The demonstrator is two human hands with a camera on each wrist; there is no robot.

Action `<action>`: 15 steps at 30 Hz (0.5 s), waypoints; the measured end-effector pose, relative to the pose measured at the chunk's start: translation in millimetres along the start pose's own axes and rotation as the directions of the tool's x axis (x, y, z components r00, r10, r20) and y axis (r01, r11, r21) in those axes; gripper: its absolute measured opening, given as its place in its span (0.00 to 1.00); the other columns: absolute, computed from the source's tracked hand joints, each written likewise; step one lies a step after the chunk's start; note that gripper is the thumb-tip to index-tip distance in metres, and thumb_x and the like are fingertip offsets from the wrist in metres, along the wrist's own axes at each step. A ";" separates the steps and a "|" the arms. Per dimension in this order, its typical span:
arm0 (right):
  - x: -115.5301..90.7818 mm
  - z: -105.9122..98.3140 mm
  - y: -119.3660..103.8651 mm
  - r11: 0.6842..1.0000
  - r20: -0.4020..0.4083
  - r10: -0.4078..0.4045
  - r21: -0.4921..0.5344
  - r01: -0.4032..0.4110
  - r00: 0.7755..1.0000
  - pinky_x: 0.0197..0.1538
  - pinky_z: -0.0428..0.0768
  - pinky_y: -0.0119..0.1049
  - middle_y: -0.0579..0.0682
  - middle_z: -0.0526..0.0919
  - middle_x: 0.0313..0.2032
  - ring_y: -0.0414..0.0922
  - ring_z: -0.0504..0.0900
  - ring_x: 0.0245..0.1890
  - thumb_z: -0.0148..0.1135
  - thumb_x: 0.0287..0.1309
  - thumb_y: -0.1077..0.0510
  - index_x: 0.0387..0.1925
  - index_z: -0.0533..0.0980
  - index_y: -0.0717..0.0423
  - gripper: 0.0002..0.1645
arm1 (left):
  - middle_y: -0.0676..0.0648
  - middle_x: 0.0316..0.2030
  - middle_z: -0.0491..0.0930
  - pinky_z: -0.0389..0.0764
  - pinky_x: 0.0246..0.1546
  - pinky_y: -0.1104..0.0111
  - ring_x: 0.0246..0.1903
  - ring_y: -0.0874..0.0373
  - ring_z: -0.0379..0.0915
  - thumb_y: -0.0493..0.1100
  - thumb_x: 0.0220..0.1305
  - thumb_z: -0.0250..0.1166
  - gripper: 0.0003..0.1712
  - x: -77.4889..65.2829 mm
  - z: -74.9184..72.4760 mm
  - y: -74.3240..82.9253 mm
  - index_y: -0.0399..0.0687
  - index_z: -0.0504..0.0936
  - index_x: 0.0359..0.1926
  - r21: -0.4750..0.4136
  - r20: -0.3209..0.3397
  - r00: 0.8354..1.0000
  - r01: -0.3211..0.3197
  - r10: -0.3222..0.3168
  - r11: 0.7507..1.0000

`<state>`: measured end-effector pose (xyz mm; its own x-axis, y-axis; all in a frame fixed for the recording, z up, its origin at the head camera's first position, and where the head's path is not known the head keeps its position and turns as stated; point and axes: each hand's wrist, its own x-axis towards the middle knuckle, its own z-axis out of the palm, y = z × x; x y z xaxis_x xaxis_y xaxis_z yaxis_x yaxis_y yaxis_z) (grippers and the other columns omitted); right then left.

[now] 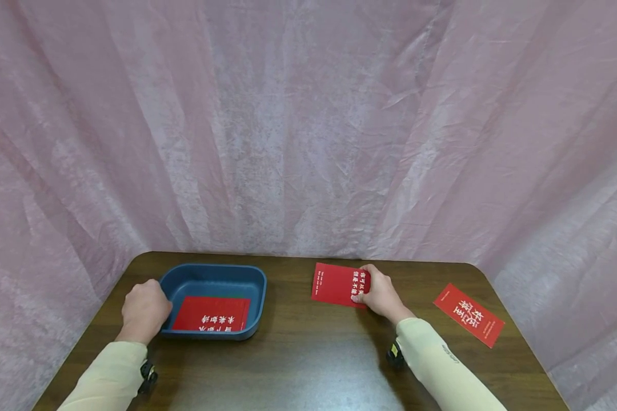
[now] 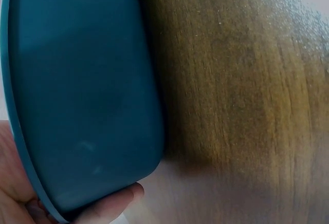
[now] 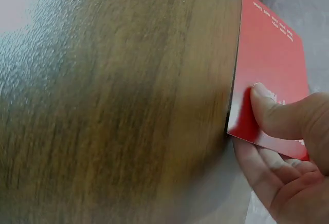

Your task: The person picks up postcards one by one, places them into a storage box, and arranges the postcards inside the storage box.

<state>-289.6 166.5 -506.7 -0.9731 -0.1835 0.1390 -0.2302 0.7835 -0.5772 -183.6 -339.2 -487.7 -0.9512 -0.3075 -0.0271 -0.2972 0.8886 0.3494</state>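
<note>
On the left of the head view, my left hand (image 1: 145,311) grips the left side of a blue rectangular tray (image 1: 263,297). The left wrist view shows the fingers bent about the tray's wall (image 2: 87,95). A red card with white characters (image 1: 211,305) lies inside the tray, toward its near side. Right of the middle, my right hand (image 1: 383,292) pinches another red card (image 1: 334,283) by its right end. In the right wrist view the thumb (image 3: 277,118) lies on top of this card, the other fingers beneath it.
A further red card (image 1: 469,315) lies askew on the brown wooden table (image 1: 288,359), to the right of my right hand. Pink curtains (image 1: 308,142) hang behind the table's back edge.
</note>
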 end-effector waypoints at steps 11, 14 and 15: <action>-1.7 -3.3 -4.6 0.994 -0.034 -0.024 0.105 0.028 0.999 0.40 0.73 0.38 0.48 0.78 0.39 0.42 0.74 0.36 0.72 0.38 0.66 0.56 0.69 0.49 0.39 | 0.42 0.18 0.70 0.72 0.14 0.57 0.17 0.49 0.67 0.40 0.53 0.55 0.11 0.1 0.3 -0.7 0.35 0.72 0.22 -0.011 0.002 1.000 -0.001 0.001 1.000; -1.1 -3.7 -7.7 0.985 -0.030 -0.017 0.172 0.022 0.999 0.35 0.75 0.35 0.47 0.79 0.38 0.41 0.76 0.33 0.72 0.38 0.67 0.55 0.69 0.48 0.38 | 0.42 0.18 0.70 0.72 0.14 0.57 0.17 0.49 0.67 0.40 0.53 0.55 0.11 0.4 0.2 -0.8 0.34 0.72 0.22 -0.011 -0.002 1.000 -0.002 0.002 1.000; -0.8 -4.1 -9.5 0.980 -0.027 -0.016 0.198 0.021 1.000 0.33 0.76 0.35 0.47 0.79 0.38 0.40 0.77 0.32 0.71 0.38 0.68 0.55 0.69 0.48 0.38 | 0.41 0.18 0.70 0.72 0.14 0.57 0.16 0.49 0.67 0.40 0.53 0.55 0.11 0.5 0.2 -0.8 0.34 0.72 0.23 -0.010 -0.003 1.000 -0.002 0.002 1.000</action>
<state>-286.6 161.7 -498.0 -0.9689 -0.1800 0.1700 -0.2468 0.6465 -0.7219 -183.9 -340.1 -488.3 -0.9514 -0.3070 -0.0239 -0.2948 0.8855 0.3592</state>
